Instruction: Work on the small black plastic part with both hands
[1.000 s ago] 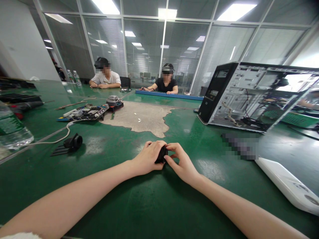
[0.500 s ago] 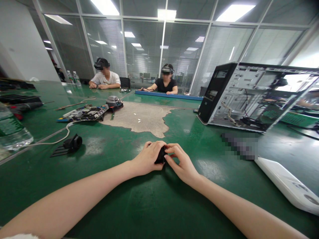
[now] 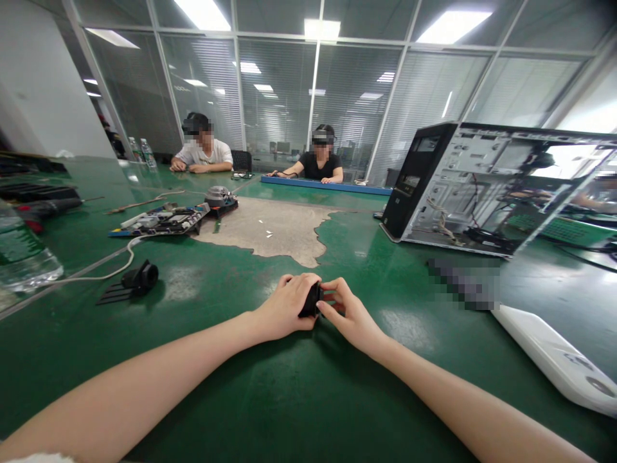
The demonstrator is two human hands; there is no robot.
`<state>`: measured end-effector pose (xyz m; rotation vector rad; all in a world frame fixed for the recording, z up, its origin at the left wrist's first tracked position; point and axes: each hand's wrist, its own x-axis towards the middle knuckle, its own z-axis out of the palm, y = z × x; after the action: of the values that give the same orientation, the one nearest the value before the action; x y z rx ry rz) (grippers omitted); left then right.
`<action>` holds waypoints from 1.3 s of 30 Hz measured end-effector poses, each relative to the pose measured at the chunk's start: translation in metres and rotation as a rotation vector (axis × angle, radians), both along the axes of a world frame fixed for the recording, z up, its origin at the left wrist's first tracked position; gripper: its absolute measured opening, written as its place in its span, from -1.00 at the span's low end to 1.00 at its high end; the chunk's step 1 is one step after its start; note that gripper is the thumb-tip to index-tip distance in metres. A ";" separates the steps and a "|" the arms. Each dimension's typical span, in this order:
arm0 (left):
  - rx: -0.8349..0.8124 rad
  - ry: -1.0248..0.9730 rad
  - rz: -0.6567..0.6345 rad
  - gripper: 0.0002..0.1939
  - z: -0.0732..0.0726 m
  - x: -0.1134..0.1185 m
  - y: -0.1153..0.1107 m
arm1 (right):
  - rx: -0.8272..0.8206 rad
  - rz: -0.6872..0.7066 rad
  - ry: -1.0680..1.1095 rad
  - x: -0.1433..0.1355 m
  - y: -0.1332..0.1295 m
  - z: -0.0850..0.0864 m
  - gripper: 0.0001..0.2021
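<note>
Wrapped over a small black part [image 3: 310, 301], my left hand [image 3: 285, 307] is closed and hides most of it, so its exact kind cannot be told. My right hand [image 3: 348, 313] is at the right side of that part, thumb and fingers bent and gripping its edge. Both hands are low over the green table [image 3: 270, 399], close to the middle of the view. To the left lies another black plastic piece [image 3: 139, 278] with a round end and several thin prongs.
At the right stands an open computer case [image 3: 424, 186], with a white power bank-like device [image 3: 544, 347] nearer me. A circuit board [image 3: 164, 220], a pale cable [image 3: 130, 257] and a water bottle [image 3: 26, 257] are at left. Two people sit across the table behind a blue strip [image 3: 328, 185].
The fingers of my right hand have shifted very slightly at the black part's right edge. My left hand keeps its hold in nearly the same place.
</note>
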<state>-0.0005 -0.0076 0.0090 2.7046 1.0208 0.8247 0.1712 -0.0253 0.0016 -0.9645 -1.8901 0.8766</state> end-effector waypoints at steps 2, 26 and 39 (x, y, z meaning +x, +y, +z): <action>-0.001 0.001 -0.003 -0.40 0.000 0.000 0.000 | 0.087 -0.016 -0.016 0.000 0.000 0.000 -0.83; -0.004 0.000 -0.003 -0.41 0.002 0.000 -0.001 | 0.126 -0.054 -0.003 0.000 -0.001 0.003 -0.87; -0.010 -0.001 -0.004 -0.40 0.002 0.000 -0.001 | 0.014 0.008 0.021 0.001 0.000 0.002 -0.81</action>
<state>-0.0007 -0.0086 0.0105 2.6964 1.0165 0.8181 0.1717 -0.0250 0.0038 -0.9369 -1.8813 0.8733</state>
